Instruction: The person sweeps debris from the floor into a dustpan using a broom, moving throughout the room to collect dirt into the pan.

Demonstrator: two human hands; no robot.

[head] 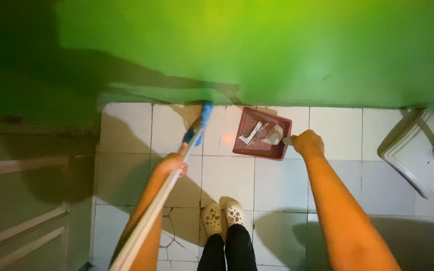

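My left hand (173,164) grips a long pale broom handle (149,216) that runs from the lower left up to a blue broom head (204,118) touching the base of the green wall. My right hand (307,143) holds the handle of a dark red dustpan (262,134) resting on the white tiled floor just right of the broom head. Scraps of white paper and clear wrapping lie inside the dustpan. My feet in cream perforated clogs (222,216) stand below, between both arms.
A bright green wall (277,50) fills the top. A white plastic stool or bin (423,150) leans at the right. A pale panelled door or cabinet (21,200) stands on the left. Cracked tiles (177,231) lie near my feet.
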